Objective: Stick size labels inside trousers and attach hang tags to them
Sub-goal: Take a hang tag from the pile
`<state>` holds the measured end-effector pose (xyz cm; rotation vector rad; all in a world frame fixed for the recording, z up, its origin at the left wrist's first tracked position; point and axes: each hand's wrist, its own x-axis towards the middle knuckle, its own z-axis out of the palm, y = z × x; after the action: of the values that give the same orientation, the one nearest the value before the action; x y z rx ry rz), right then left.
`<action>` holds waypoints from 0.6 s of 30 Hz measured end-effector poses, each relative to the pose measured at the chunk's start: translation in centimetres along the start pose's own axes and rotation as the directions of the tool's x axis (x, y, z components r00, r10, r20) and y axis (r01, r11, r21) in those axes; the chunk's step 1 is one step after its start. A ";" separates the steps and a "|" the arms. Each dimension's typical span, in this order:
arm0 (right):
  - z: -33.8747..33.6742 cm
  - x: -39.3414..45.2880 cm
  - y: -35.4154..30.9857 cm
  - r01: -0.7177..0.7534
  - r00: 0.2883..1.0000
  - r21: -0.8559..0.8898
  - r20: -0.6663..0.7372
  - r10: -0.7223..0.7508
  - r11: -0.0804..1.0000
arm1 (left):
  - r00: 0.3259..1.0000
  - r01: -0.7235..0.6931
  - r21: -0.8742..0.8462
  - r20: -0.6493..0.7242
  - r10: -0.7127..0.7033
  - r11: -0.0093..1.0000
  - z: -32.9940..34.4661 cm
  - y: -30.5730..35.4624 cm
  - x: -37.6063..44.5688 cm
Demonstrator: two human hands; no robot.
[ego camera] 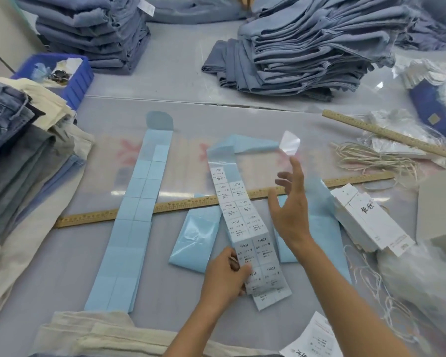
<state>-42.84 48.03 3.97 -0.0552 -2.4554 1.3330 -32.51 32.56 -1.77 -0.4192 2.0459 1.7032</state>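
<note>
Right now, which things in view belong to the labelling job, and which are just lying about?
In use: label strip held by left hand; peeled label on right hand; hang tags; strings; folded trousers.
Lying about: rulers; blue bin.

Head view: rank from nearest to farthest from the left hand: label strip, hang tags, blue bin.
1. label strip: held in the left hand, centre.
2. hang tags: to the right, on the table.
3. blue bin: far left, up the table.

left hand (225,275) grips label strip (245,222) | right hand (290,202) lifts label (290,143)
</note>
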 end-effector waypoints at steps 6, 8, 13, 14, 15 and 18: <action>-3.4 -11.5 2.2 -0.239 0.958 -0.014 0.161 0.238 0.971 | 0.994 -0.067 0.130 0.092 0.055 0.989 0.8 -1.3 -2.3; -4.4 -13.3 2.1 -0.299 0.937 0.006 0.189 0.293 0.954 | 0.988 -0.073 0.149 0.143 0.052 0.986 0.8 -1.4 -3.4; -6.2 -14.3 1.2 -0.366 0.927 0.100 0.125 0.353 0.925 | 0.965 -0.183 0.137 0.213 0.151 0.974 0.9 -0.7 -5.6; -6.4 -14.3 1.0 -0.382 0.923 0.145 0.103 0.370 0.913 | 0.963 -0.222 0.137 0.187 0.195 0.966 1.0 -0.5 -5.8; -6.6 -14.3 0.8 -0.394 0.919 0.186 0.086 0.384 0.900 | 0.960 -0.255 0.130 0.154 0.234 0.958 1.1 -0.3 -6.0; -7.2 -14.9 0.2 -0.408 0.912 0.263 0.071 0.404 0.874 | 0.938 -0.339 0.106 0.107 0.328 0.935 1.2 0.7 -6.3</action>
<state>-26.56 51.05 3.26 -0.5235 -2.3240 1.8405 -27.27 33.52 1.90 0.0501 2.2386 1.7315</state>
